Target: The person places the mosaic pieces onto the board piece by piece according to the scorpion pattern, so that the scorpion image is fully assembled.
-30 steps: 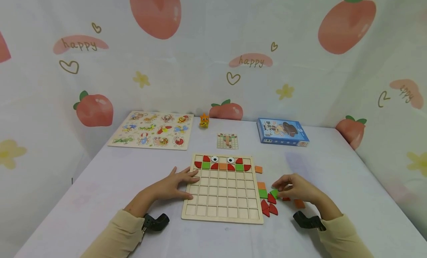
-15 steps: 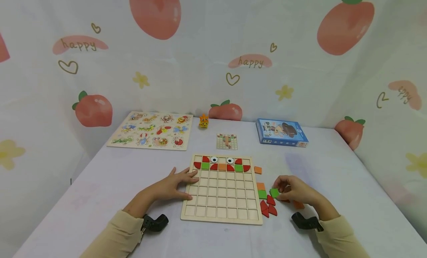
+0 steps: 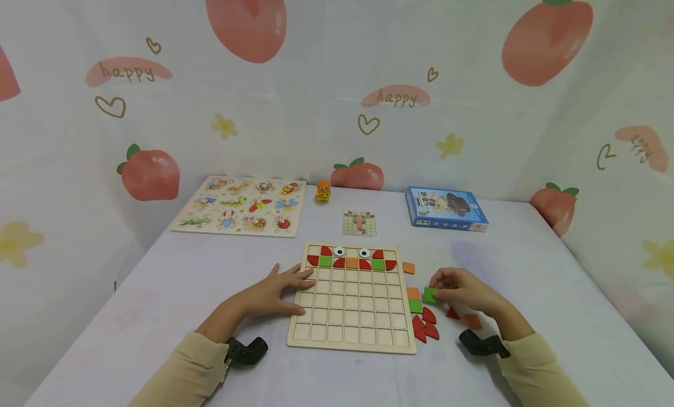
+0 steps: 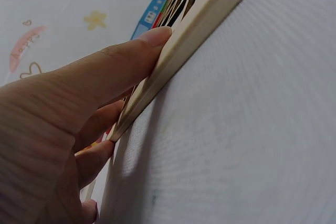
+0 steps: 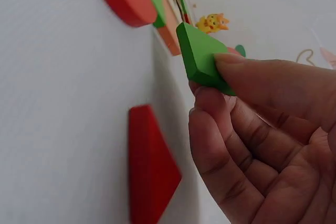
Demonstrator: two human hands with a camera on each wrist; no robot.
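Note:
My right hand (image 3: 463, 289) pinches a green square tile (image 5: 202, 56) between thumb and fingers, lifted off the table just right of the wooden grid board (image 3: 351, 333). My left hand (image 3: 274, 291) rests along the board's left edge, its fingers spread and fingertips on the rim. In the board's top two rows sit red quarter-round tiles, green squares, an orange square (image 3: 352, 263) and two eye tiles (image 3: 339, 252). A red triangle tile (image 5: 149, 166) lies below my right hand. Beside the board's right edge lie another green square (image 3: 415, 306) and several red pieces (image 3: 419, 327).
Orange squares (image 3: 408, 268) lie along the board's right side, with another orange tile (image 3: 473, 321) near the right wrist. Behind the board are a pattern card (image 3: 360, 223), an insect puzzle (image 3: 242, 206), a small orange toy (image 3: 323, 191) and a blue box (image 3: 447, 208).
My right hand has picked up the green square tile from the table and moved slightly away from me, uncovering the red triangle. The left hand has stayed at the board's edge.

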